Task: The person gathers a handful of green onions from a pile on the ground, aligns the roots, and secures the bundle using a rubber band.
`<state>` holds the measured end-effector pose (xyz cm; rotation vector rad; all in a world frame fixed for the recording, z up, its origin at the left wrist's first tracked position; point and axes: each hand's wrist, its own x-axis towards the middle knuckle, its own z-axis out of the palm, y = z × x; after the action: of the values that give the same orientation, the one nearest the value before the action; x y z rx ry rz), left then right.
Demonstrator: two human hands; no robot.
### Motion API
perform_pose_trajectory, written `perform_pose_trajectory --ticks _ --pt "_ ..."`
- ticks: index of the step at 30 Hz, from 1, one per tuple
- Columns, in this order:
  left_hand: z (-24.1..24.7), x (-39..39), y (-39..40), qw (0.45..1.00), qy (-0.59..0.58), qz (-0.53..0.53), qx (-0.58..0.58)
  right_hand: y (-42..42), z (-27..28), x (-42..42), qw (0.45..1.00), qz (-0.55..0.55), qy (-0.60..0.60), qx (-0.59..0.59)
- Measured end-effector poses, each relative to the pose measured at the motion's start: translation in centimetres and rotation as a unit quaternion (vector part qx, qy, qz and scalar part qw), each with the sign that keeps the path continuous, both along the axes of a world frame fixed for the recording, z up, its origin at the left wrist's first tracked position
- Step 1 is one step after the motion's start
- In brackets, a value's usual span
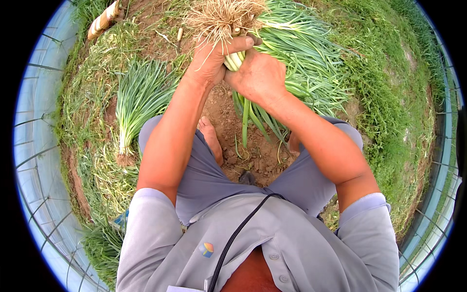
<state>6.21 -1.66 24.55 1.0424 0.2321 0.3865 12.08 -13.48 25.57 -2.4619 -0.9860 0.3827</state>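
Observation:
Both hands meet at a bunch of rooted green onions (pixel 235 61) at the top centre. Around its white stalks, just below the brown roots, my left hand (pixel 215 54) is closed, thumb across the front. My right hand (pixel 258 75) grips the stalks a little lower, its fingers curled; the green leaves hang below it over the soil. Behind and right of the hands lies a large heap of green onions (pixel 310 47). Another bundle of green onions (pixel 140 106) rests on the ground at the left, roots towards me.
A light-brown wrapped object (pixel 104 20) lies at the top left, and a small tool with a pale handle (pixel 180 34) stands near the hands. Bare feet (pixel 211 137) rest on the soil. Weeds (pixel 394 127) line the right; plastic sheeting (pixel 36 109) curves along the left.

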Motion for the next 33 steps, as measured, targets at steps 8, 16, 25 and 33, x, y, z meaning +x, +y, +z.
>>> perform_pose_trajectory --ticks 8,16,25,33 --pt "3.1 -3.1 4.5 0.983 0.079 0.141 0.084 -2.7 -3.8 -0.9 0.931 0.174 0.264 0.185" --pt "2.7 -5.5 10.2 0.762 0.116 0.245 0.589 -8.0 -15.5 5.8 0.847 0.317 0.091 -0.417" --pt "1.5 -5.3 12.5 0.740 0.198 0.275 0.580 -1.1 -25.9 15.7 0.965 0.140 -0.130 -0.179" --pt "1.2 -6.1 12.3 0.542 0.242 0.216 0.775 3.3 -32.6 16.2 0.939 0.186 -0.241 -0.157"
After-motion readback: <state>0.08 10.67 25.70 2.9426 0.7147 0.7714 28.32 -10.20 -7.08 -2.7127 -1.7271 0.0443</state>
